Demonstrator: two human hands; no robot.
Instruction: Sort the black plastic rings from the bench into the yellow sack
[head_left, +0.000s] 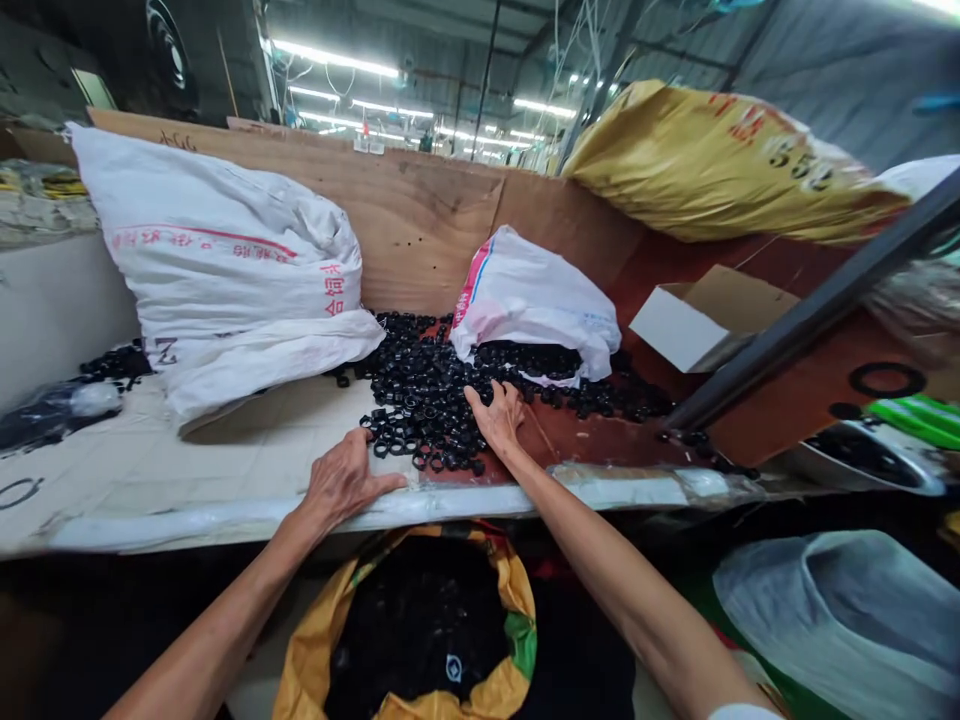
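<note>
A heap of small black plastic ring-shaped parts (pixel 416 390) is spread over the middle of the worktop (pixel 262 440). My left hand (pixel 347 480) rests at the worktop's front edge, just left of the heap. Its thumb is stretched out, and its fingertips are beside the nearest rings. My right hand (pixel 496 418) lies on the heap's right side, fingers apart and curved down among the parts. I see nothing gripped in it, though the undersides of its fingers are hidden. Below the front edge stands an open yellow sack (pixel 300 665) with dark contents.
A large white woven sack (pixel 232 240) leans at the left, and a smaller white sack (pixel 544 295) spills black parts behind my right hand. A wooden board (pixel 412 215) backs the worktop. At the right are a small carton (pixel 679 330), a dark metal bar (pixel 817 300) and a yellow sack (pixel 720 165).
</note>
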